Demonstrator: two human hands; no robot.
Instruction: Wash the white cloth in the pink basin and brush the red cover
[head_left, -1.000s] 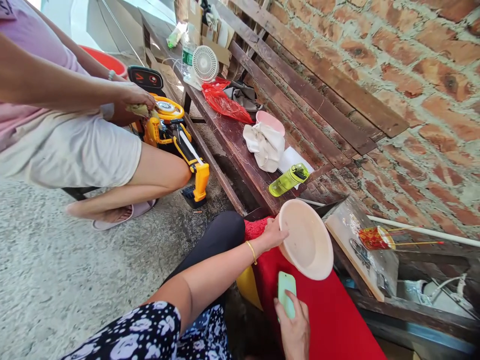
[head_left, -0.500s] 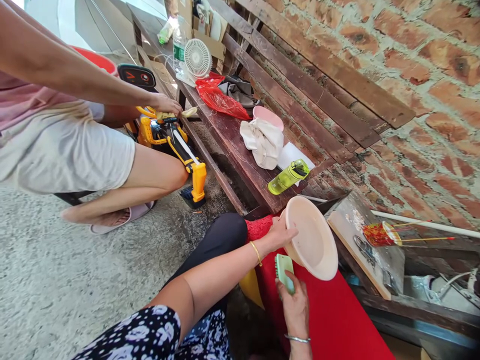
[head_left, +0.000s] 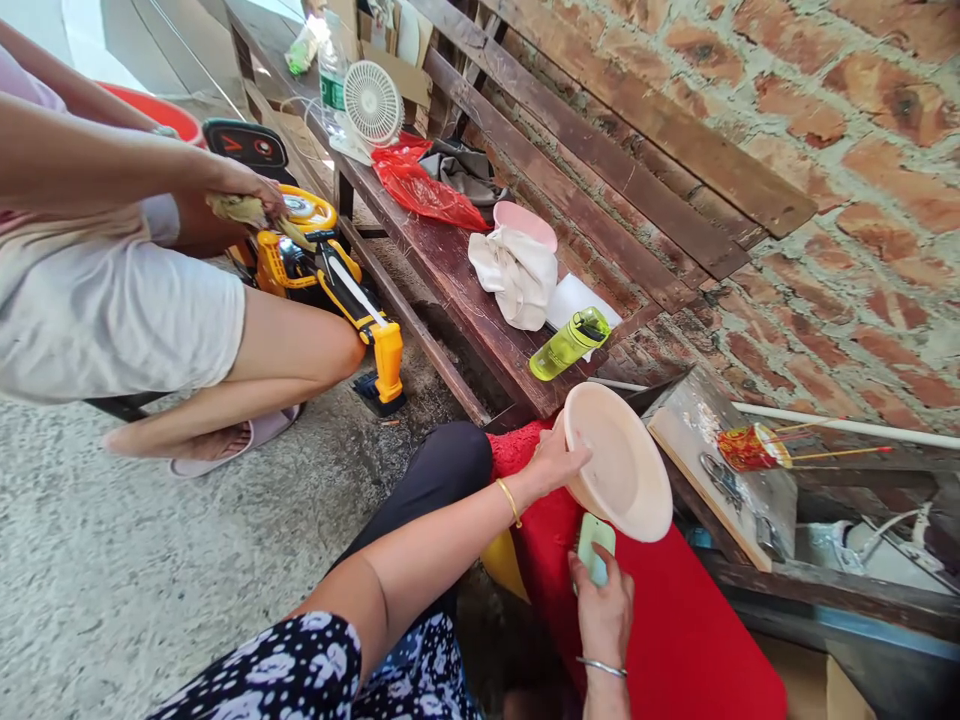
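Note:
My left hand (head_left: 553,464), with a gold bracelet at the wrist, grips the rim of a pale basin (head_left: 622,460). The basin is tilted so that its inside faces up and to the right, over a red surface (head_left: 690,610). A light green scrub brush (head_left: 597,548) is in my right hand (head_left: 604,605), just below the basin's lower edge. Fingers wrap the brush's back, and its bristles are mostly hidden. Whether the brush touches the basin I cannot tell.
At left, a seated person holds a cloth (head_left: 244,208) over a yellow-black ride-on toy (head_left: 349,290). A wooden bench (head_left: 442,290) carries a green bottle (head_left: 568,344), a white cloth (head_left: 517,280) and a fan (head_left: 373,103). A board (head_left: 720,440) stands right, by the brick wall.
My right hand has moved the brush right, closer under the basin. My left hand keeps its hold. The other person's hand with the cloth has shifted left, and the view has turned slightly.

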